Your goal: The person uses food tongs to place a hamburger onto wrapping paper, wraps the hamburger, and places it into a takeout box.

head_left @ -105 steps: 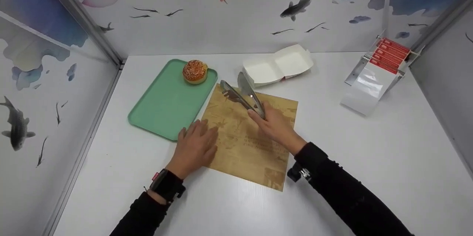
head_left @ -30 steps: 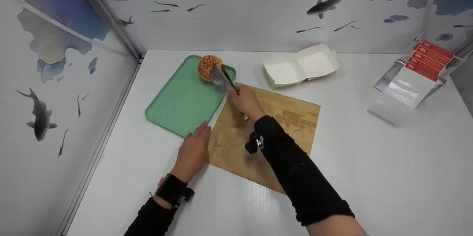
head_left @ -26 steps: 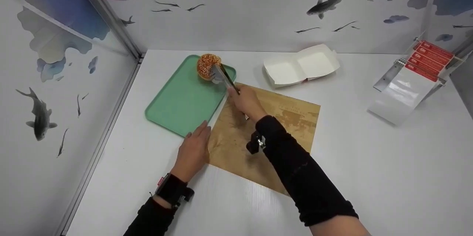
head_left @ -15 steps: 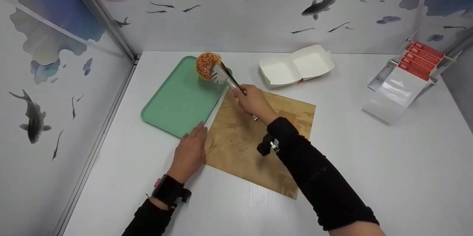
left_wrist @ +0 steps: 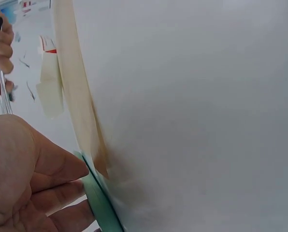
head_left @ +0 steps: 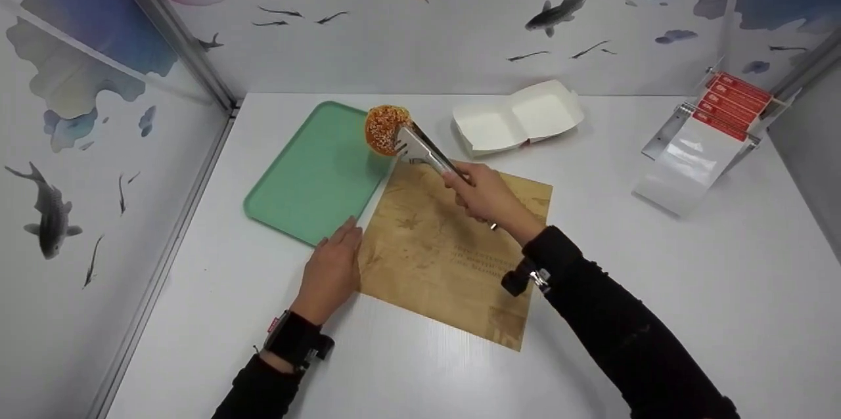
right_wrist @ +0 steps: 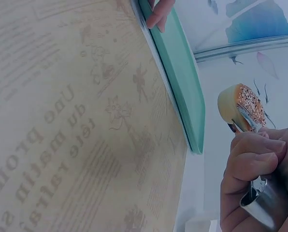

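My right hand (head_left: 485, 194) grips metal tongs (head_left: 430, 151) whose tips clamp a sesame-topped bun (head_left: 385, 130). In the right wrist view the bun (right_wrist: 228, 104) hangs in the air, its cut side pale. It overlaps the right edge of the green tray (head_left: 309, 186) in the head view. Straight fingers of my left hand (head_left: 330, 271) touch the tray's near corner. The left wrist view has its thumb and fingers right at the tray rim (left_wrist: 103, 208). A brown printed paper sheet (head_left: 420, 261) lies flat beside that hand, below the right hand.
An opened white carton box (head_left: 489, 127) stands at the back of the white table (head_left: 394, 366). To the right is a metal rack (head_left: 667, 132) of red-and-white packets (head_left: 683, 153). Patterned panels (head_left: 447, 64) close in the back and sides.
The right hand reached left to the bun with the tongs, clamped it and lifted it off the tray, then drew it right toward the paper. The left hand stayed by the tray.
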